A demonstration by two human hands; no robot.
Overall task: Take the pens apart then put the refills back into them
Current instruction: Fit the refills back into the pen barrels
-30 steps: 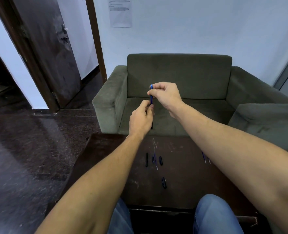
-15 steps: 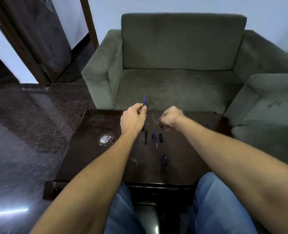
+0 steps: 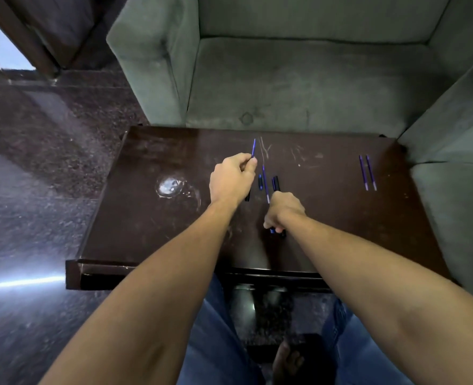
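Note:
My left hand (image 3: 231,180) pinches a thin blue refill (image 3: 253,148) that sticks up past the fingers over the dark wooden table (image 3: 146,218). My right hand (image 3: 284,211) rests low on the table, fingers closed around a dark pen piece (image 3: 277,232) whose end shows beneath the hand. Between the hands lie a loose blue refill (image 3: 265,183), a short dark cap (image 3: 260,182) and a black barrel piece (image 3: 276,183). Another black piece (image 3: 248,196) peeks out from under the left hand. Two blue refills (image 3: 367,172) lie side by side at the far right.
A grey-green sofa (image 3: 299,73) stands right behind the table, and a second seat (image 3: 457,195) hems in the right side. A shiny round stain (image 3: 170,187) marks the table's left half. Dark polished floor (image 3: 35,162) lies to the left. My knees in jeans sit under the near edge.
Both hands came down from in front of the sofa to the table. They separated: the left kept the blue refill, the right dropped onto a pen piece near the front.

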